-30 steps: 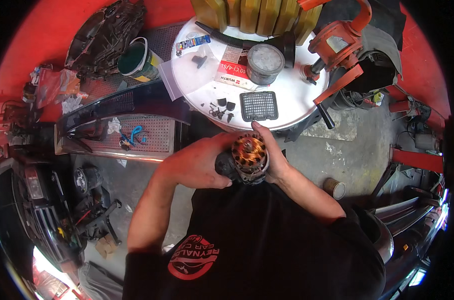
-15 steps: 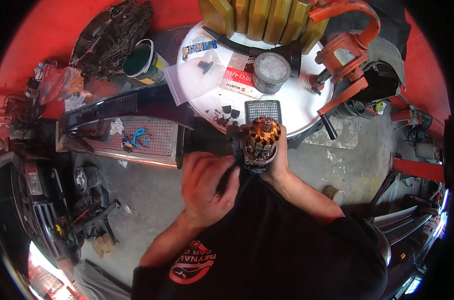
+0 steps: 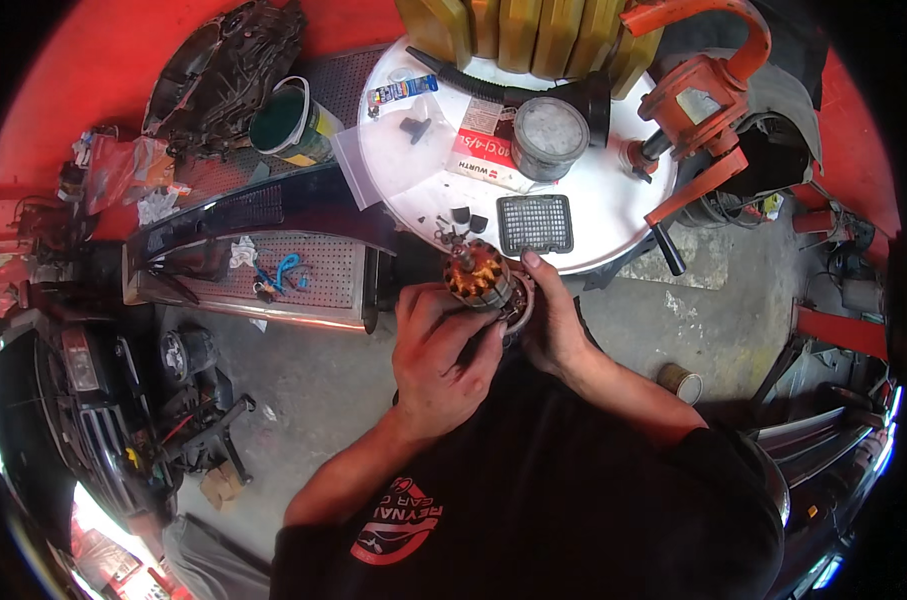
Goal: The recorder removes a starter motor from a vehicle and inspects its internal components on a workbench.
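Observation:
My left hand (image 3: 443,350) has its fingers wrapped round a motor armature (image 3: 478,276) with bright copper windings and a shaft at its top end. The armature leans to the left over the near edge of the round table. Just right of it, my right hand (image 3: 556,325) grips a ring-shaped metal motor end housing (image 3: 521,306), thumb up along its far side. The lower end of the armature meets the housing; whether it still sits inside cannot be made out. Beyond my hands, a black rectangular grille (image 3: 535,224) lies on the white round table (image 3: 613,205).
Several small dark parts (image 3: 460,222) lie on the table, with a clear-sided tub (image 3: 550,139), a red-and-white box (image 3: 483,150) and a black hose (image 3: 473,88). An orange hand-crank pump (image 3: 693,100) stands at the right. A perforated metal bench (image 3: 323,275) is at the left.
My left hand has come in from beside the armature and taken hold of it. The armature has tipped from upright to the left, and the grille is fully uncovered.

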A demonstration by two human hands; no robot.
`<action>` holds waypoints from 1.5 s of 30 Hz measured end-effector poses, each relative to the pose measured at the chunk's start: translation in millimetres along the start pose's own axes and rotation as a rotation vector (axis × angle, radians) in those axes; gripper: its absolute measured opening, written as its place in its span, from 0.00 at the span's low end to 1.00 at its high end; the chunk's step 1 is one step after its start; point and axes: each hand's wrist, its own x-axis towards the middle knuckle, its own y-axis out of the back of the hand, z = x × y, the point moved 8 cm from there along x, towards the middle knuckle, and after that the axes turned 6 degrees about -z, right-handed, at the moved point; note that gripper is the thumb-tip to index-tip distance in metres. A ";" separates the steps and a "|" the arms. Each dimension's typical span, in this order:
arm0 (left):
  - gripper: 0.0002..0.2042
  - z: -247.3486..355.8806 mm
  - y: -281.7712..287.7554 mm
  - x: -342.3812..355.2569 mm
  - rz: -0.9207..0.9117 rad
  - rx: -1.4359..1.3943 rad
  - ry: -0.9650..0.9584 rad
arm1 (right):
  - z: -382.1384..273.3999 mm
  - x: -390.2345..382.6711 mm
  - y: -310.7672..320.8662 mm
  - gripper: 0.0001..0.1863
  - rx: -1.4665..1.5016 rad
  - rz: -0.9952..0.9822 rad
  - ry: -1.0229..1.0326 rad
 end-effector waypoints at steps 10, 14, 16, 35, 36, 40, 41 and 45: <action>0.12 -16.1 -5.7 -13.6 -0.073 -0.142 0.112 | -4.0 -6.4 24.2 0.33 -0.176 -0.301 -0.104; 0.12 -14.1 -6.7 -15.7 -0.070 -0.128 0.109 | 0.4 -6.0 26.8 0.34 -0.140 -0.304 -0.095; 0.12 -11.6 -5.2 -16.2 -0.061 -0.105 0.121 | -1.5 -5.7 33.1 0.32 -0.279 -0.288 -0.025; 0.07 -17.1 -20.0 -25.6 -0.109 -0.220 0.246 | -26.8 -22.2 5.4 0.29 -0.605 -0.349 -0.021; 0.07 -15.5 -19.3 -23.7 -0.107 -0.188 0.236 | -25.0 -22.2 8.7 0.27 -0.569 -0.299 -0.046; 0.07 -8.9 -18.0 -19.0 -0.094 -0.141 0.270 | -27.4 -26.7 3.5 0.20 -0.540 -0.247 -0.019; 0.08 -6.9 -17.6 -18.2 -0.086 -0.137 0.263 | -25.9 -27.2 4.1 0.20 -0.541 -0.247 -0.019; 0.07 -4.0 -15.8 -18.4 -0.101 -0.112 0.273 | -23.5 -28.3 6.5 0.19 -0.548 -0.209 0.019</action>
